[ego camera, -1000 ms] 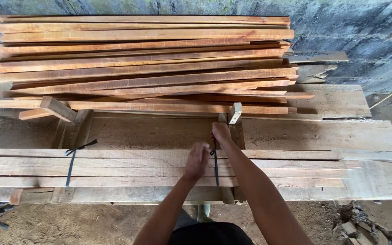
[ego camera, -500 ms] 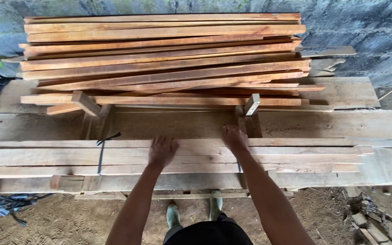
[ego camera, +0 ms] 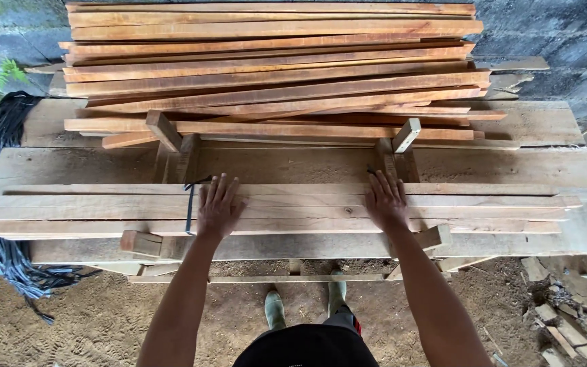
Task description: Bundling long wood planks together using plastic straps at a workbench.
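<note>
While both palms lie flat on the tied bundle of slats [ego camera: 280, 207], the left hand [ego camera: 217, 207] rests with fingers spread just beside the black strap [ego camera: 189, 207], and the right hand [ego camera: 385, 202] lies open too, gripping nothing, over the second tie, which it mostly hides. Beyond the fingertips sits the loose stack of boards [ego camera: 273, 68]. Judging by this posture, even downward pressure from both hands would keep the slats aligned; curling fingers round the far edge should give a surer hold.
</note>
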